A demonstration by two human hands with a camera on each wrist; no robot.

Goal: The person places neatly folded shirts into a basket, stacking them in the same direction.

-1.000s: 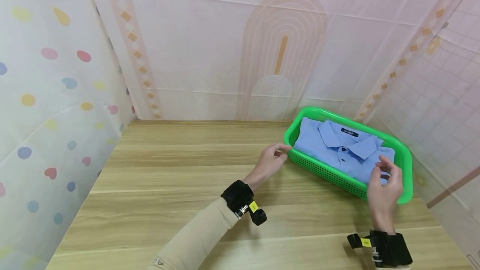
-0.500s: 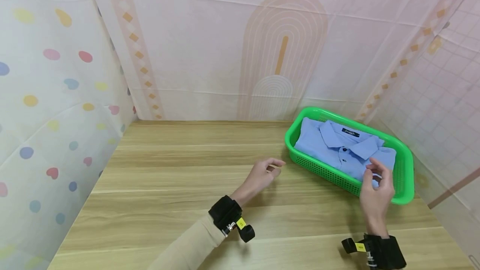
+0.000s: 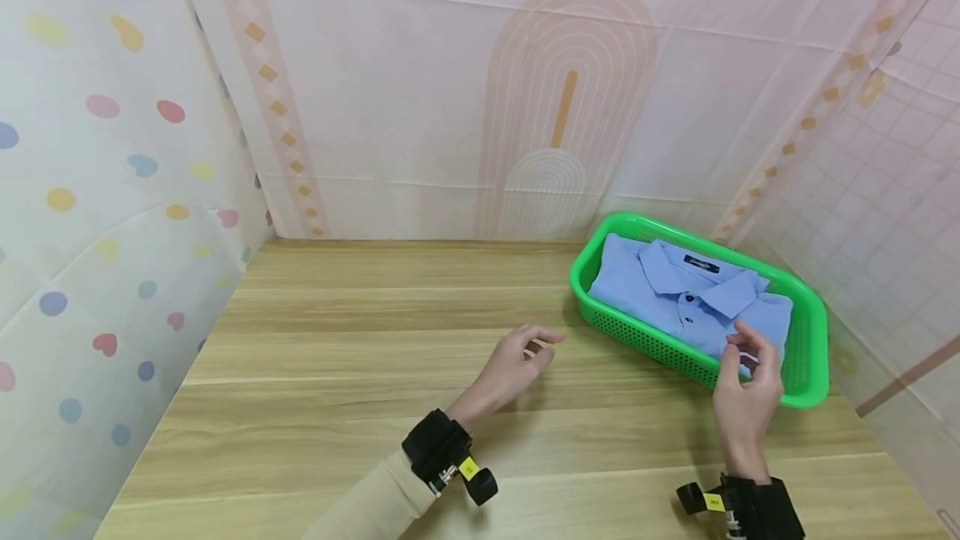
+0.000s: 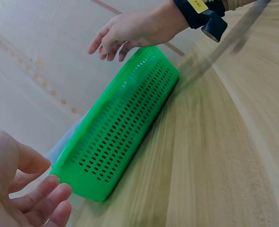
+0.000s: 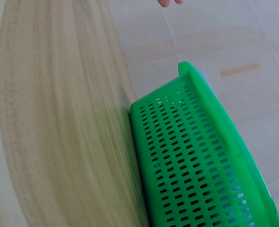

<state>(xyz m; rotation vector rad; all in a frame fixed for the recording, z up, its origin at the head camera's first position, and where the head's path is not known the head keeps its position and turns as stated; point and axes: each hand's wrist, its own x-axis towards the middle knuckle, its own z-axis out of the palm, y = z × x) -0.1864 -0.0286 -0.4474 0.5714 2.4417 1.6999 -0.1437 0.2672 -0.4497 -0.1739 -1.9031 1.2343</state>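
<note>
A folded light-blue collared shirt [image 3: 637, 282] lies in a green plastic basket [image 3: 645, 342] at the right of the table. Its collar and dark label face up. My left hand [image 3: 512, 369] hovers left of the basket, fingers loosely bent and holding nothing. Over the basket's near edge is my right hand [image 3: 747, 394], its fingers relaxed with nothing between them; it hides part of the shirt. In the left wrist view, the basket's perforated side [image 4: 125, 123] stands between both hands. Only a few fingertips show in the right wrist view, beside the green basket wall [image 5: 186, 156].
The wood-grain table [image 3: 337, 340] extends to the left and front of the basket. A patterned cloth backdrop [image 3: 397, 107] rises behind it, with a dotted cloth [image 3: 112, 273] on the left and a gridded one [image 3: 900, 215] on the right.
My left hand has drawn away from the basket's left corner, toward the lower left. The right hand has shifted slightly left and nearer. Basket and shirt keep their place.
</note>
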